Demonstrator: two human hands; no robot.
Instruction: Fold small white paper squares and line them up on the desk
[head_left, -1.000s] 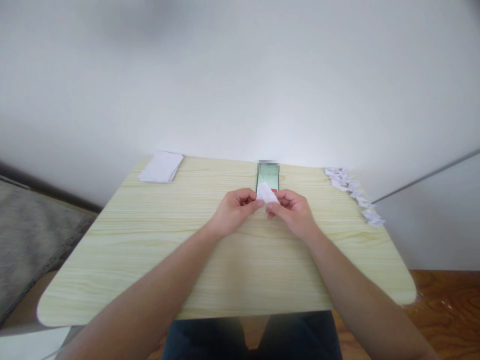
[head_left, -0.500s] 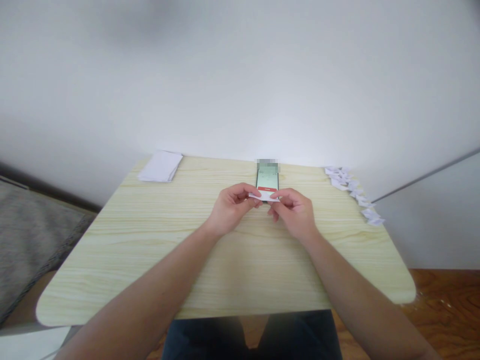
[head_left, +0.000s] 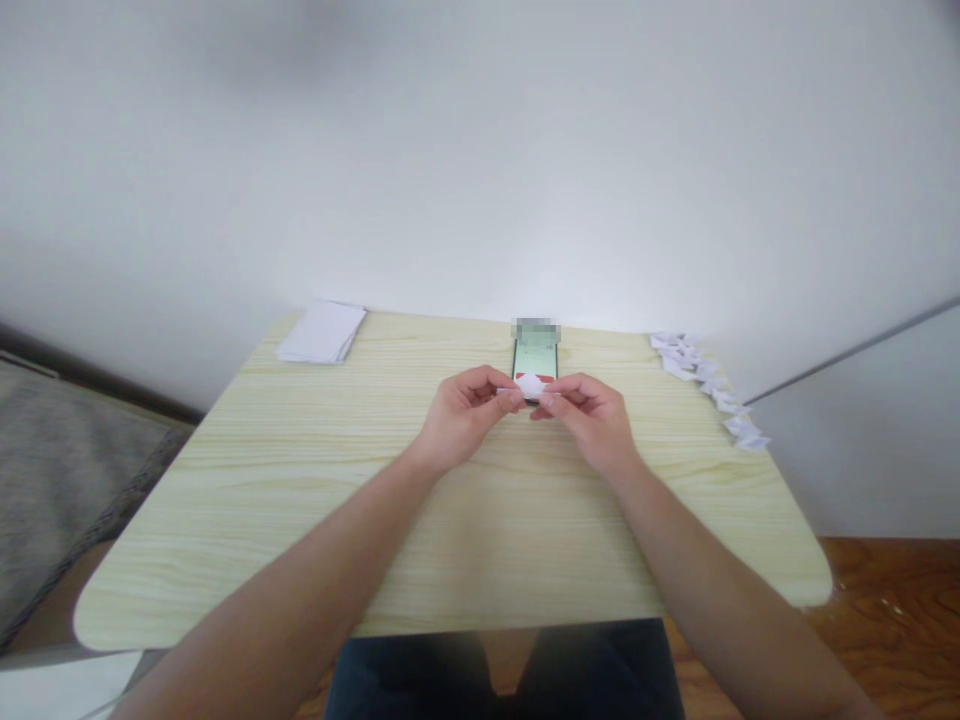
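Between my two hands is a small piece of folded white paper (head_left: 532, 385), its middle bulging upward. My left hand (head_left: 469, 415) pinches its left end between thumb and fingers. The right end is pinched the same way by my right hand (head_left: 592, 418). Both hands are above the table, and the fingertips cover the paper's ends. Just behind the paper is a phone (head_left: 535, 358) with a lit green screen and a red bar; the paper hides part of its lower end.
A stack of white paper sheets (head_left: 322, 332) lies at the table's back left. Several small folded paper shapes (head_left: 705, 375) run in a row along the right edge. The pale wood-grain table (head_left: 247, 520) meets a white wall (head_left: 480, 160) at the back.
The paper's middle has risen from a flat strip into a peaked shape. My right hand's lower fingers have drawn up closer to the paper. Both arms stay nearly still.
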